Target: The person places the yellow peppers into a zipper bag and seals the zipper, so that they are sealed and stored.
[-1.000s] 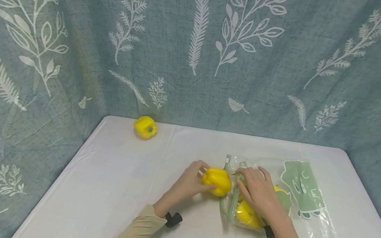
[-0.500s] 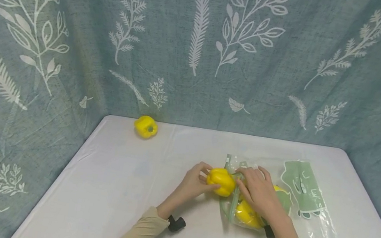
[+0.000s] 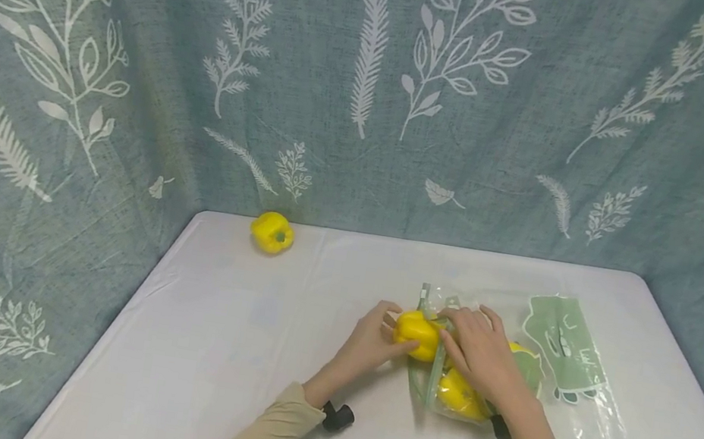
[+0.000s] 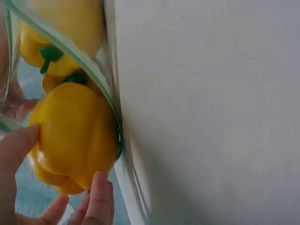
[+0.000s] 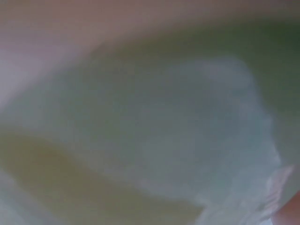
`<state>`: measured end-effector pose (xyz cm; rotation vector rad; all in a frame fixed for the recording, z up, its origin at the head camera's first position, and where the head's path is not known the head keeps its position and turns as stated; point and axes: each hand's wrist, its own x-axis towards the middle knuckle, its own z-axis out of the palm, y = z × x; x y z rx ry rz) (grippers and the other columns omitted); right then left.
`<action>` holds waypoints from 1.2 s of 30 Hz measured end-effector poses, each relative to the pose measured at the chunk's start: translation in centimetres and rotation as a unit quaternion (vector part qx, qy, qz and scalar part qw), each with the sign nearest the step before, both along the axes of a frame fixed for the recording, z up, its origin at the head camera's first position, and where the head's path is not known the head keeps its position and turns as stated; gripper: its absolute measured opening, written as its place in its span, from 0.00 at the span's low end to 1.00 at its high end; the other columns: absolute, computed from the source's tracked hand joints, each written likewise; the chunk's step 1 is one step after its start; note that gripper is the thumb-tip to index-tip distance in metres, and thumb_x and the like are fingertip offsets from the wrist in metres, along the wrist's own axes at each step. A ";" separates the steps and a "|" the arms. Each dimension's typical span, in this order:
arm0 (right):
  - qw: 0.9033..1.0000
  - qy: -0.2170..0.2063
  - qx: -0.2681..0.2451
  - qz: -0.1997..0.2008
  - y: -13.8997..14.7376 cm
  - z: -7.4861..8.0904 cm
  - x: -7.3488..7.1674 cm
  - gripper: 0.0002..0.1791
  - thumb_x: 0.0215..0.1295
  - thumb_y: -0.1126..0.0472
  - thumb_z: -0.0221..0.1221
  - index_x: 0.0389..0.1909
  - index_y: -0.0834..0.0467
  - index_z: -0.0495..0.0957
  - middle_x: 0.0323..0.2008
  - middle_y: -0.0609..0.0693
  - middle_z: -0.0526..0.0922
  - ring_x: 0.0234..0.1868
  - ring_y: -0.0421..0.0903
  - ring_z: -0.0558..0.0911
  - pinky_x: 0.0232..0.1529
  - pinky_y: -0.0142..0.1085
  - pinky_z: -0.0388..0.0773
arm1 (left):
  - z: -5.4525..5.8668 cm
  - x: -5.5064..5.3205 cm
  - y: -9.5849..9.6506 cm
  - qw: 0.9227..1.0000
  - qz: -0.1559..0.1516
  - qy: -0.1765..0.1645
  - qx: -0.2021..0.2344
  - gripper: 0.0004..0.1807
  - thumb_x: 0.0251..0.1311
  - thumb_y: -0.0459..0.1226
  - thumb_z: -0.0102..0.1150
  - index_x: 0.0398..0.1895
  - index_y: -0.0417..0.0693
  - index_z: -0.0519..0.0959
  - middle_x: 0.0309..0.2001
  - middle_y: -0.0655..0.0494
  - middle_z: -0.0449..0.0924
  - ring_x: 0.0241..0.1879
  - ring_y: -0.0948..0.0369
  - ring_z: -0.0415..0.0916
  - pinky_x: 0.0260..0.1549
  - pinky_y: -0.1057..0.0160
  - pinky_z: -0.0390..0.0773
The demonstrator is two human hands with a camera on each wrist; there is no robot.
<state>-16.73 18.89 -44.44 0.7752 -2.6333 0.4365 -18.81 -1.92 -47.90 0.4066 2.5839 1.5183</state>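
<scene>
My left hand (image 3: 367,343) grips a yellow bell pepper (image 3: 418,335) between thumb and fingers at the mouth of a clear zip bag with green print (image 3: 563,345). In the left wrist view the held pepper (image 4: 77,136) is partly inside the loop of the bag's green rim (image 4: 84,58). Curled over the upper part of that mouth, my right hand (image 3: 484,354) holds the bag by its edge. More yellow bell peppers (image 3: 461,395) lie inside, partly hidden by plastic and the right hand. The right wrist view is mostly blurred green plastic (image 5: 164,126).
Another yellow bell pepper (image 3: 271,232) lies at the far left corner of the white-covered table (image 3: 220,352). A blue-green curtain (image 3: 317,91) with white leaf prints hangs behind and along the sides. The bag's flat end spreads to the right.
My left hand has moved right with the bell pepper, from just outside the bag's mouth into it. The right hand stays at the bag's edge.
</scene>
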 end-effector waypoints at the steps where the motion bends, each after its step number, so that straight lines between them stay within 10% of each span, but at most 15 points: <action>1: 1.000 0.002 0.000 0.000 0.0 -0.1 0.0 0.14 0.67 0.55 0.51 0.51 0.54 0.69 0.43 0.49 0.79 0.49 0.48 0.76 0.65 0.50 0.53 | -0.1 0.0 0.1 1.000 -0.003 -0.003 0.006 0.31 0.49 0.50 0.67 0.53 0.47 0.67 0.45 0.48 0.75 0.41 0.56 0.75 0.37 0.62 0.78; 26: 1.000 0.006 0.002 0.003 0.0 0.0 0.1 0.15 0.68 0.54 0.50 0.52 0.55 0.69 0.42 0.49 0.78 0.48 0.47 0.76 0.64 0.51 0.54 | 0.1 0.7 0.4 0.995 -0.067 -0.044 0.054 0.26 0.58 0.43 0.61 0.59 0.53 0.68 0.55 0.48 0.73 0.49 0.52 0.77 0.41 0.61 0.81; 36: 1.000 0.005 -0.005 0.005 0.0 0.0 0.0 0.14 0.69 0.54 0.49 0.52 0.54 0.68 0.42 0.49 0.78 0.49 0.46 0.76 0.64 0.51 0.54 | 4.2 2.2 -0.1 0.989 -0.114 -0.064 0.063 0.28 0.61 0.38 0.56 0.64 0.41 0.64 0.60 0.41 0.69 0.54 0.44 0.73 0.45 0.58 0.80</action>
